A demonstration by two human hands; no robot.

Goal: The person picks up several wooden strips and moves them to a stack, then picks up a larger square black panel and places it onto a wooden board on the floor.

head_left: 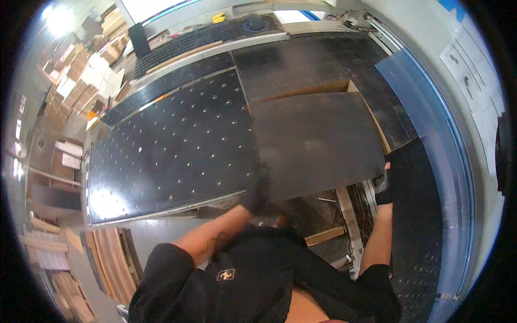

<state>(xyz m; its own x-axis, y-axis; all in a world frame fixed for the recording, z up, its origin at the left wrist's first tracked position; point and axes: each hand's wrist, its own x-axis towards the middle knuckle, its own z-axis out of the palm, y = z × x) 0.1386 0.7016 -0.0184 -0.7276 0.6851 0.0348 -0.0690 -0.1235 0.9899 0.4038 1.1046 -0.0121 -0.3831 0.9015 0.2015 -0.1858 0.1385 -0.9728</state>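
Observation:
A dark, flat rectangular panel (318, 140) lies tilted across the right part of a black machine table, its near edge jutting over an open gap. My left hand (258, 188), in a black glove, holds the panel's near left corner; the dark glove blends into the panel, so its fingers show poorly. At the near right corner my right hand (383, 183), also in a dark glove with bare fingertips, is closed on the panel's edge. Pale wood-coloured edges (371, 116) border the recess behind and to the right of the panel.
Left of the panel stretches a black table (177, 140) dotted with small metal studs. A keyboard (183, 53) sits behind it. Below the panel, metal rails (350, 226) show in the gap. A blue-edged rail (441, 124) runs along the right; stacked boards (112, 264) stand lower left.

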